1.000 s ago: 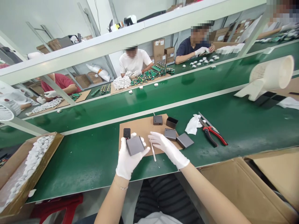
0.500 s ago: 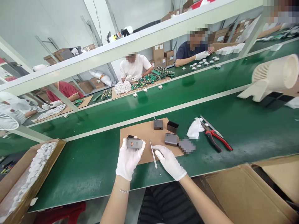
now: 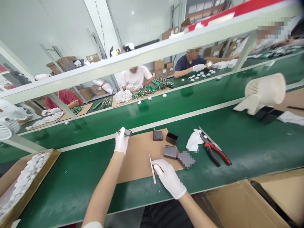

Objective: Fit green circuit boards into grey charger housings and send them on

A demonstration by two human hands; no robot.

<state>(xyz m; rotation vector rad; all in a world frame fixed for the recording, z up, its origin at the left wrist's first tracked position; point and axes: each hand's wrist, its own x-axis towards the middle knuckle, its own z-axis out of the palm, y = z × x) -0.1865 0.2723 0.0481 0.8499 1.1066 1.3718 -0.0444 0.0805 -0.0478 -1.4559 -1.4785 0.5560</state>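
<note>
My gloved left hand (image 3: 122,142) is closed on a small dark grey device (image 3: 127,132) above the back left corner of a brown cardboard sheet (image 3: 137,155). My gloved right hand (image 3: 169,177) rests at the sheet's front right part, fingers curled beside white tweezers (image 3: 152,169); what its fingers hold, if anything, is hidden. Beyond it on the sheet are a grey box (image 3: 157,136), an open black casing (image 3: 172,138) and another grey box (image 3: 170,151). A pixelated grey item (image 3: 186,159) lies at the right edge.
Red-handled pliers (image 3: 215,152) and a crumpled white glove (image 3: 194,140) lie to the right. A beige fan (image 3: 266,90) stands farther right. At the left is a carton (image 3: 51,163) of white parts. People work behind a green conveyor (image 3: 190,98).
My left hand has moved forward and left with the grey device, from the sheet's front to its back left corner. The right hand stays beside the tweezers. The camera view has shifted.
</note>
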